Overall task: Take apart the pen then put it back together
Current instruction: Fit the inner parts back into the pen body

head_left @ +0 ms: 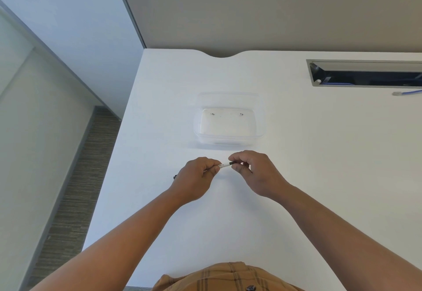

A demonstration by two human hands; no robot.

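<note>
A slim white pen (224, 165) with black ends is held level just above the white table (319, 153), between both hands. My left hand (196, 178) is wrapped around its left half, and a black tip pokes out past the hand at the far left. My right hand (253, 172) pinches the black end piece at the pen's right end with thumb and fingertips. Only a short white stretch with small print shows between the hands.
A clear plastic container (229, 119) stands on the table just beyond the hands. A cable slot (365, 73) is cut into the table at the back right, with a blue cable (408, 92) lying beside it. The table's left edge drops to the floor.
</note>
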